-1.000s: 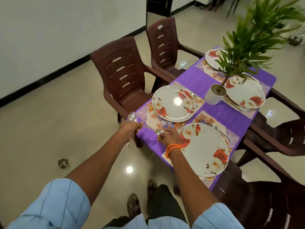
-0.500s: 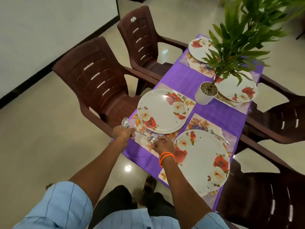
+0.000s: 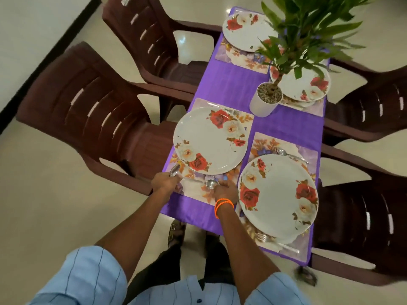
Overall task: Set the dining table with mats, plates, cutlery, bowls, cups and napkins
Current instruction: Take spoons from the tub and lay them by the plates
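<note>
- The left hand (image 3: 164,183) is curled round a spoon (image 3: 174,171). The spoon's round end sticks up past the fingers, over the near edge of the mat (image 3: 193,188).
- The right hand (image 3: 225,190) pinches a second spoon (image 3: 211,184) and holds it low over the same mat, just beside the near rim of the plate (image 3: 209,140).
- I think this spoon is about to be laid next to the plate.
- The mat sits close to the table (image 3: 233,89) edge. If the spoon is let go too near that edge, it could slide off and fall to the floor.
- The spoon could also bump the plate and push it crooked on the mat.
- The two spoons are near each other, so they might clink or cross.
- The fingers hide most of both handles.
- I cannot tell if the second spoon is touching the mat yet.
- The plant (image 3: 308,36) leaves cover part of the far plates.
- No cups, bowls or napkins can be seen.
</note>
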